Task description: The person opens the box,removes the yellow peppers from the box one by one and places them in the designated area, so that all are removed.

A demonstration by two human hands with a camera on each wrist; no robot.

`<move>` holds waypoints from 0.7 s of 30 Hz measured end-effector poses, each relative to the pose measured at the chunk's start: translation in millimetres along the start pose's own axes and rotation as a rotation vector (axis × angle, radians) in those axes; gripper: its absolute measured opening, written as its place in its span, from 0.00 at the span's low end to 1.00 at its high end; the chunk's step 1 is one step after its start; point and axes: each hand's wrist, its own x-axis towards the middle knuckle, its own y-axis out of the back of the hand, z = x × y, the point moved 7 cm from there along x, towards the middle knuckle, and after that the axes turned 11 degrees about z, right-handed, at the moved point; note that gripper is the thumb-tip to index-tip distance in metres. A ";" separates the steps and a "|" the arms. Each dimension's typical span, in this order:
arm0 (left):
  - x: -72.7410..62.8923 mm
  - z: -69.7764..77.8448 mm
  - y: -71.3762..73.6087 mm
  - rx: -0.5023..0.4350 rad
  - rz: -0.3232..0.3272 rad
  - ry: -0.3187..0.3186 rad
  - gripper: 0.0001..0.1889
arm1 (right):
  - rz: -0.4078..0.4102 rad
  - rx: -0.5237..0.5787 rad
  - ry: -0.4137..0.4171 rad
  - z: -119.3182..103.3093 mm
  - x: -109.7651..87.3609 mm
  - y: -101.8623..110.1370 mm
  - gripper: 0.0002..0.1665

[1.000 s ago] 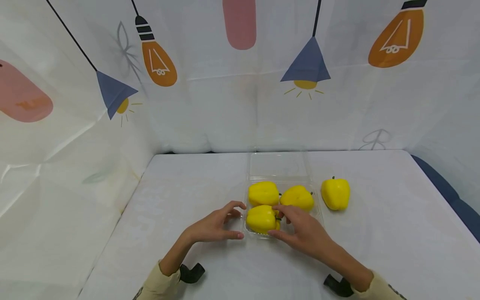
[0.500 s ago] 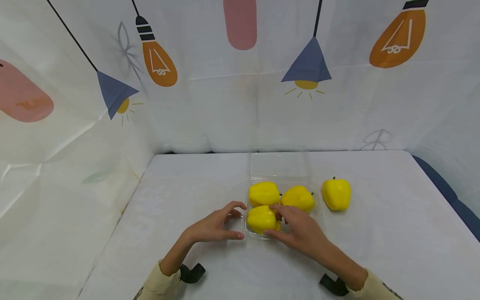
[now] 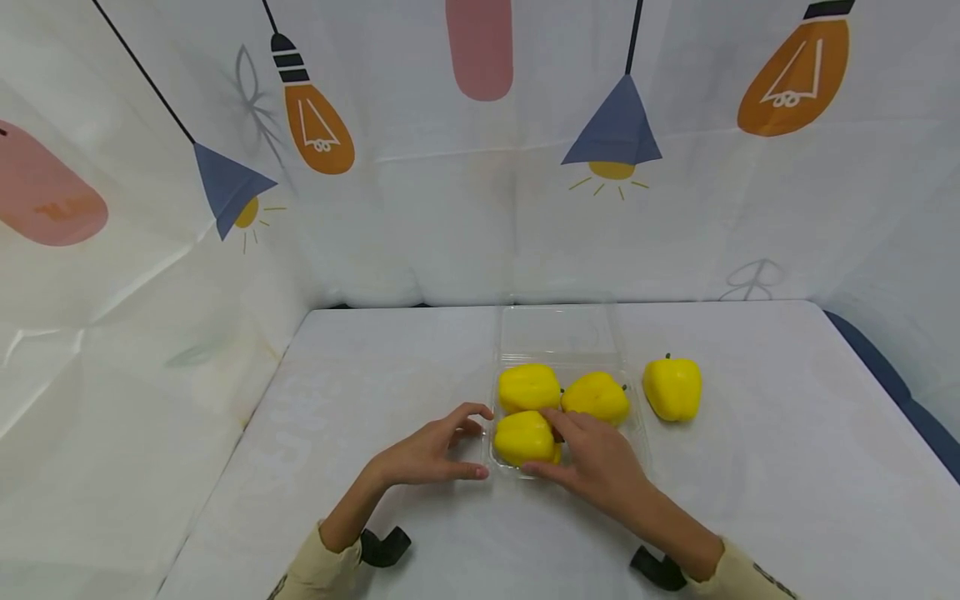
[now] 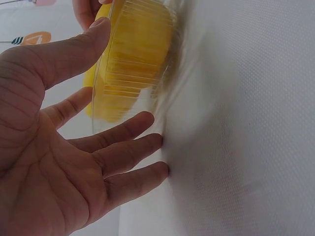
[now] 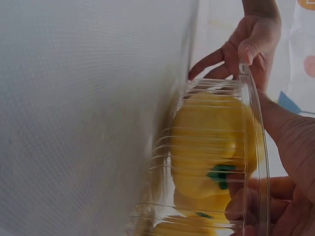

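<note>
In the head view, an open clear plastic clamshell box holds three yellow bell peppers. My right hand reaches over the box's near side and grips the front-left bell pepper, thumb toward me and fingers on the far side. In the right wrist view, a green stem shows through the ribbed wall beside my fingers. My left hand stays at the box's left edge with its fingers spread. In the left wrist view, its thumb tip is at the rim, and other fingertips rest near the table.
A back-left bell pepper and a right-hand bell pepper lie in the box. Another bell pepper stands on the white table, right of the box. A printed white sheet hangs behind.
My right hand has slid slightly left over the front-left bell pepper, covering more of its stem end. The left hand and the other bell peppers stay in place.
</note>
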 end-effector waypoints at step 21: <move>0.0 0.0 -0.1 0.008 -0.002 -0.022 0.37 | -0.102 0.016 -0.078 2.0 -0.7 -3.7 0.37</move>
